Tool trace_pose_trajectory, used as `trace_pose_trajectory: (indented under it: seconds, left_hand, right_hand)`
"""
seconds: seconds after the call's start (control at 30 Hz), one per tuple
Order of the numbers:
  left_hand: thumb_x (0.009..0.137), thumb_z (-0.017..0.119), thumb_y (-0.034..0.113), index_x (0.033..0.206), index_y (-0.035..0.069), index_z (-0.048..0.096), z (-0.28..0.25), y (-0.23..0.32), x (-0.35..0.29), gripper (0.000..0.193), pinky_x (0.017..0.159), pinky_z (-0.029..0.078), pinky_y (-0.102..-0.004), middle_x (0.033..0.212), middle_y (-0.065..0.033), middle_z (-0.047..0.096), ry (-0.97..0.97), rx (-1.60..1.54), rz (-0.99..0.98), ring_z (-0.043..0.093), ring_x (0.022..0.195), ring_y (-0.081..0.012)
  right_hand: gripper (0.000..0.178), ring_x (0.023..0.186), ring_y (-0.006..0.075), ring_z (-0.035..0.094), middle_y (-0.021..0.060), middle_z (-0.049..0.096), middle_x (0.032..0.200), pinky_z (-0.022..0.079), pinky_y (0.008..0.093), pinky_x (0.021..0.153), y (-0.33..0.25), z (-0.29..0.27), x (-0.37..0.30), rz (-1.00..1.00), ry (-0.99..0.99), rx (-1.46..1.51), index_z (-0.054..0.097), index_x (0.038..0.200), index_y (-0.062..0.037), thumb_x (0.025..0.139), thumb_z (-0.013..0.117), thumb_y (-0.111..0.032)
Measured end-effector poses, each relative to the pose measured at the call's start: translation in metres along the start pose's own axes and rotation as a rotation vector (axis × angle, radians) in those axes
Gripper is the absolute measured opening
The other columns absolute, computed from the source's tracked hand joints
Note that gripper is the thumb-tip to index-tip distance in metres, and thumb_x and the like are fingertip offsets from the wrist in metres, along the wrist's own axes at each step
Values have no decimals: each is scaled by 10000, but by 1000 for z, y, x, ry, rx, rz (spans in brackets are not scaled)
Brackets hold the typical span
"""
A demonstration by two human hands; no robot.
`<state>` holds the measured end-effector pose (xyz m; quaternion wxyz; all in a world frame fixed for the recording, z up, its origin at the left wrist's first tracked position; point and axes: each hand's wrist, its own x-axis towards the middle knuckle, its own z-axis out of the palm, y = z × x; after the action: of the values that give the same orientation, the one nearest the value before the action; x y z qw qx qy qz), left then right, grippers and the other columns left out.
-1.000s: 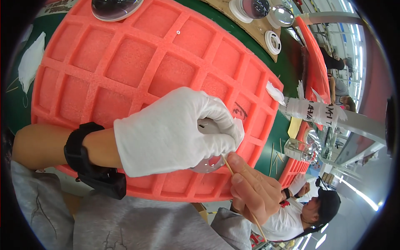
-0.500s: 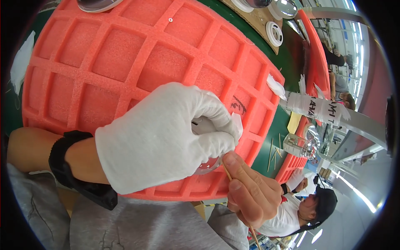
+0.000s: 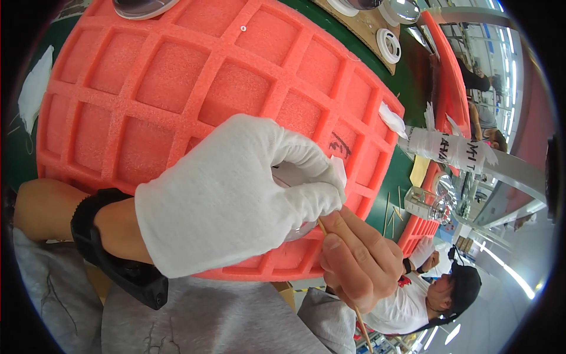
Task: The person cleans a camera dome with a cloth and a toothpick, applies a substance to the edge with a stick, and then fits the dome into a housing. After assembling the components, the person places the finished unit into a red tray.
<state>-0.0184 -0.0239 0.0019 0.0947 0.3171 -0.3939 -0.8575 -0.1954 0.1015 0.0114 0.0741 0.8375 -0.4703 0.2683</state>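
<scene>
My left hand (image 3: 236, 194), in a white glove, curls over a rounded, clear glossy part (image 3: 299, 232), thumb and fingers bent around it. Most of that part is hidden beneath the glove, so its full shape does not show. Bare and closed, my right hand (image 3: 362, 259) pinches a thin wooden stick (image 3: 363, 331). The stick's upper end meets the edge of the clear part, close to my left thumb; its tip is hidden. Under both hands lies a red foam tray (image 3: 236, 91) with square pockets. A bit of white material (image 3: 338, 170) pokes out beyond my left fingertips.
A dome-shaped part (image 3: 142, 6) rests at the tray's far left. White rings (image 3: 388, 46) and domes lie on cardboard (image 3: 357, 28) at the back. Loose sticks (image 3: 387, 212) and a glass bottle (image 3: 417, 202) are right. A film-wrapped post (image 3: 442, 150) and a co-worker (image 3: 401, 304) stand beyond.
My left fingertips and the stick's upper end have shifted slightly to the right. Less of the clear part's red-tinted surface shows under the glove. Both grips stay the same.
</scene>
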Motion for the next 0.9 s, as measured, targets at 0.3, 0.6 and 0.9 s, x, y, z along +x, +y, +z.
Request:
trace_pose_trajectory:
  seconds: [0.3, 0.6, 0.9]
  left_hand:
    - [950, 696, 68, 1032, -35, 715, -3, 1, 0, 133, 698, 609, -274, 1053, -113, 729, -69, 35, 2, 698, 903, -126]
    - [973, 678, 92, 1058, -34, 718, -4, 4, -3, 157, 748, 586, -263, 988, -91, 738, -47, 123, 15, 696, 883, -121]
    - [989, 665, 115, 1080, -42, 709, -4, -10, 3, 187, 741, 583, -269, 959, -82, 730, -49, 113, 125, 697, 861, -115]
  right_hand:
    - [206, 794, 269, 775, 192, 766, 874, 584, 260, 554, -5, 2, -6, 44, 39, 23, 596, 916, 22, 794, 762, 22]
    - [199, 745, 381, 749, 271, 746, 864, 593, 363, 580, -4, 1, -1, 137, -5, 134, 593, 1039, 43, 875, 691, -14]
    - [268, 744, 373, 749, 267, 749, 872, 593, 353, 584, 0, 2, -3, 105, 2, 116, 627, 1013, 65, 862, 764, -108]
